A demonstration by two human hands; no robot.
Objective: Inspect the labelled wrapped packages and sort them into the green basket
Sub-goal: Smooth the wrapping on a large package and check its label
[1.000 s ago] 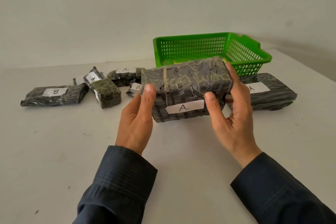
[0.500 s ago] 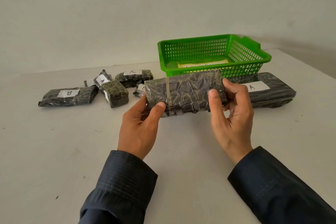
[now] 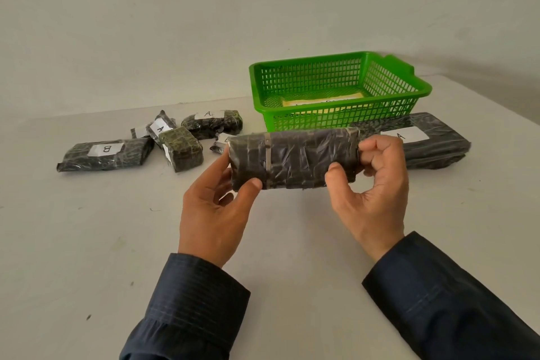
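The package (image 3: 295, 161) I hold: black wrap, one tan band. Basket (image 3: 336, 118), upper right: bright green, grid-mesh walls. My sleeves (image 3: 193, 301): dark navy, faint check. Counter (image 3: 87, 242): off-white. Labels (image 3: 105, 149): white, black letters.

The held package (image 3: 295, 159) sat at frame centre between left hand (image 3: 213, 213) and right hand (image 3: 377, 196), above the table (image 3: 87, 242). Behind it stood the basket (image 3: 336, 118), a sheet (image 3: 321, 102) inside, a long package (image 3: 432, 149) before its right end. Small packages (image 3: 182, 149) clustered mid-left, the B package (image 3: 105, 155) leftmost.

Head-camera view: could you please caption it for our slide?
Left hand and right hand grip a dark plastic-wrapped package near the green plastic mesh basket.
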